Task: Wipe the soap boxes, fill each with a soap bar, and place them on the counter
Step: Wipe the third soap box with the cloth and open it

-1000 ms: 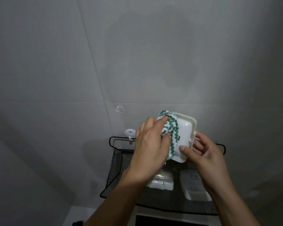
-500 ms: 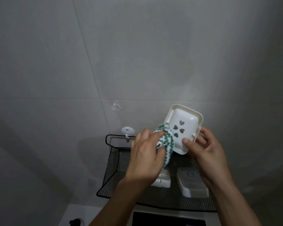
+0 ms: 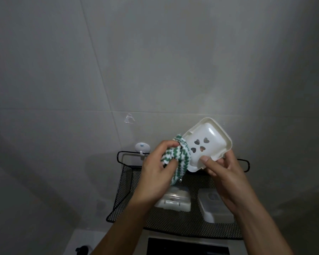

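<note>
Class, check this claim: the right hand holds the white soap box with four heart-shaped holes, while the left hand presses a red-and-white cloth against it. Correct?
Not quite. In the head view the cloth is green and white, not red and white. The rest stands: the right hand holds the soap box and the left hand presses the cloth to it.

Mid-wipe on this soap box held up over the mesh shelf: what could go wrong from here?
1. The right hand holds the soap box only by its lower corner, so the left hand pushing the green-and-white cloth against its edge could lever it loose.
2. A slip would likely drop it onto the two boxes in the black mesh shelf below.
</note>
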### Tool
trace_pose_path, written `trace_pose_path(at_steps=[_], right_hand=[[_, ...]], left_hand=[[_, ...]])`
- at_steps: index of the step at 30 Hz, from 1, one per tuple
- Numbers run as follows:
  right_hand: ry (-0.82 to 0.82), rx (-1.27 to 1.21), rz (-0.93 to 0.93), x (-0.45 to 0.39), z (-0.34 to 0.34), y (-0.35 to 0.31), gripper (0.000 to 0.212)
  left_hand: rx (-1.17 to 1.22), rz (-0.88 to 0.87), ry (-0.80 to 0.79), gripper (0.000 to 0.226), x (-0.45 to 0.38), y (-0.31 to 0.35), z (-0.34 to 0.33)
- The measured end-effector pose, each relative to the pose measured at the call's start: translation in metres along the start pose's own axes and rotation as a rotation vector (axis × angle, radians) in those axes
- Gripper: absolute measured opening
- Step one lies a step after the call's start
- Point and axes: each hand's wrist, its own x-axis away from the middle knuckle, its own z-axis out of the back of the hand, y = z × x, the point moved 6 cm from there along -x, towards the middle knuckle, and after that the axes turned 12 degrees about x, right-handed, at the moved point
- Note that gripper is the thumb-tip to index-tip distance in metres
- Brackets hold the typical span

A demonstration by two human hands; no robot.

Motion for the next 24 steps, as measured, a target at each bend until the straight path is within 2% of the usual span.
trace_pose_path(at_steps=[5,7,12,16,20,24], right_hand=[[-0.052,-0.107,-0.116,0.003,0.006,0.003,0.051],[-0.066,-0.069,-0.136,0.002,0.009,0.001,0.05],[-0.13,0.105,-0.082,0.001,0.021,-0.01,0.028],[-0.19,0.222,-0.038,0.001,0.027,-0.014,0.04],[-0.189,0.334,-0.036,-0.001,0.023,-0.014,0.072],[-0.11,0.324,-0.003,-0.002,0.018,-0.012,0.065]], left_hand=[[-0.149,-0.139,0.007,0.039,-0.005,0.01,0.009],[-0.219,-0.189,0.002,0.041,-0.007,0.011,0.011],[-0.338,-0.286,0.021,0.044,-0.01,0.012,0.013],[-0.406,-0.345,0.016,0.043,-0.013,0.018,0.012],[-0.45,-0.389,0.002,0.041,-0.012,0.026,0.004],[-0.558,-0.358,-0.027,0.043,-0.013,0.027,-0.003]])
